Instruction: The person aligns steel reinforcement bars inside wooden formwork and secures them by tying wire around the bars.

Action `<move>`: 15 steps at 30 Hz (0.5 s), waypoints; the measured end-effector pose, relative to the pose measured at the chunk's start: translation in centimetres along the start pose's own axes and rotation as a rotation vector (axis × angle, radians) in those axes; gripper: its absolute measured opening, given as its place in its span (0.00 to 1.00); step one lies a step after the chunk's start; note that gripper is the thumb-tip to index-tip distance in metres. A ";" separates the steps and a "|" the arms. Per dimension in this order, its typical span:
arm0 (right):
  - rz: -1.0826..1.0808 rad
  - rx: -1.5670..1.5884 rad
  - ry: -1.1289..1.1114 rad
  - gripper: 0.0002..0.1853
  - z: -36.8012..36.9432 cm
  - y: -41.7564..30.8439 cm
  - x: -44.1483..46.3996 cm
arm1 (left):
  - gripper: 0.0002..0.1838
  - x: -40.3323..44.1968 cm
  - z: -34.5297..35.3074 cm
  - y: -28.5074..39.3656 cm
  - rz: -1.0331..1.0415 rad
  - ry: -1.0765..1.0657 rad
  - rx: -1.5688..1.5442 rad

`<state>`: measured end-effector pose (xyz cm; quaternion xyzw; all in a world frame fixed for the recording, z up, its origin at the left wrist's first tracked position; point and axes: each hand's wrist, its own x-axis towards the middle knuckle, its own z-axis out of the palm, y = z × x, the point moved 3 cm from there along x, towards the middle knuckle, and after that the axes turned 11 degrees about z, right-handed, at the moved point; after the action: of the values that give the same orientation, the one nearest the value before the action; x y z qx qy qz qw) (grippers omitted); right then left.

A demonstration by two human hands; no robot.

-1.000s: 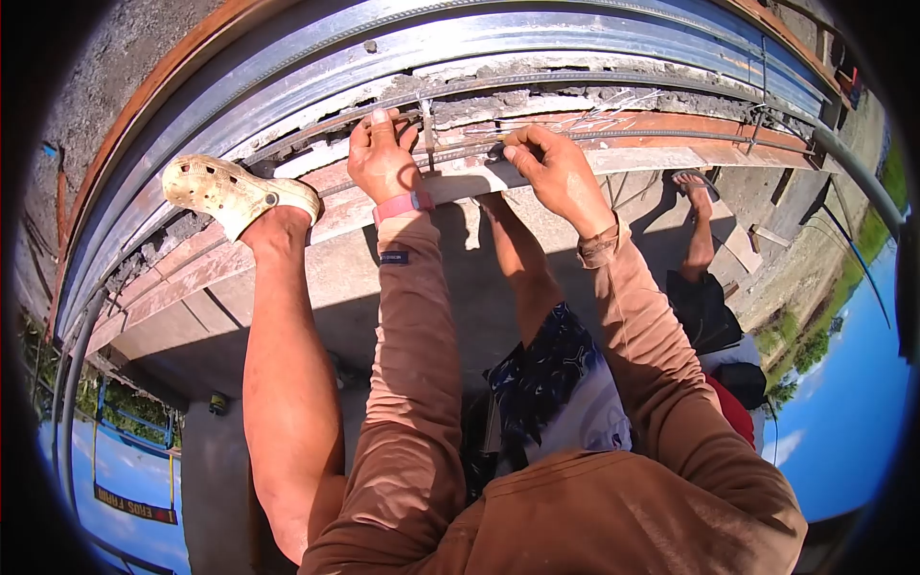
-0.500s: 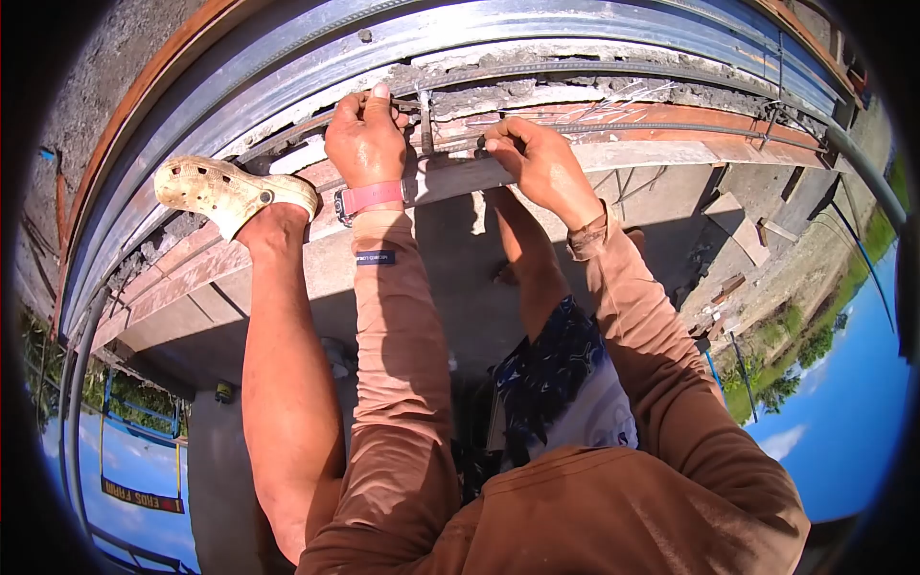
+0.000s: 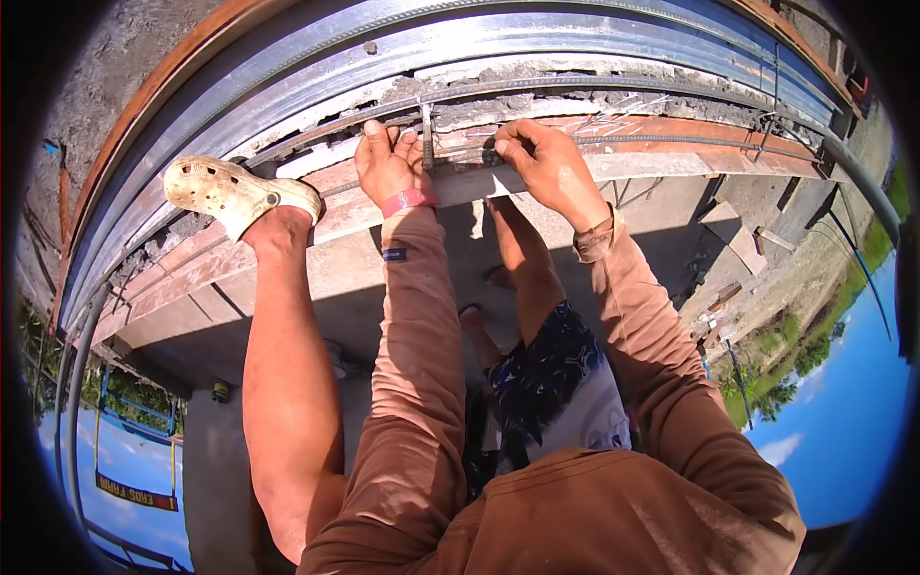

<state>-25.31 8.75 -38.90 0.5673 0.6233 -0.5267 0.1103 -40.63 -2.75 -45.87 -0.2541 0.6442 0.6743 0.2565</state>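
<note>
My left hand, with a pink band at the wrist, is turned partly palm up. Its fingers are curled beside a short upright steel bar; what they hold, if anything, is too small to make out. My right hand has thumb and forefinger pinched together at the lower rebar, by a small dark thing I cannot identify. Behind both hands runs an upper rebar. Thin loose wires lie to the right of my right hand.
Corrugated metal sheet curves along the far side. A wooden board edges the near side of the bars. My foot in a cream clog rests on the left. A thick pipe crosses at right; wood scraps lie below.
My left hand has come down and to the right and rolled more palm up, closer to the short upright bar. My right hand stays pinched and has shifted slightly right.
</note>
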 end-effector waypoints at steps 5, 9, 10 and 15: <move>-0.050 0.056 -0.028 0.10 1.1 0.4 -0.1 | 0.20 -0.3 0.0 0.2 0.067 -0.077 -0.033; -0.061 0.104 -0.047 0.09 1.4 0.8 -0.2 | 0.14 0.4 0.4 0.2 0.029 0.119 0.003; -0.062 0.104 -0.045 0.09 1.4 0.9 -0.1 | 0.14 0.7 0.4 0.3 0.029 0.118 0.003; -0.036 0.057 -0.021 0.10 1.9 1.1 1.0 | 0.11 1.3 0.3 0.8 -0.068 0.160 0.203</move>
<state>-25.63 7.67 -40.98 0.5534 0.6169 -0.5522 0.0912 -42.12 -2.48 -46.18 -0.3017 0.7185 0.5739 0.2515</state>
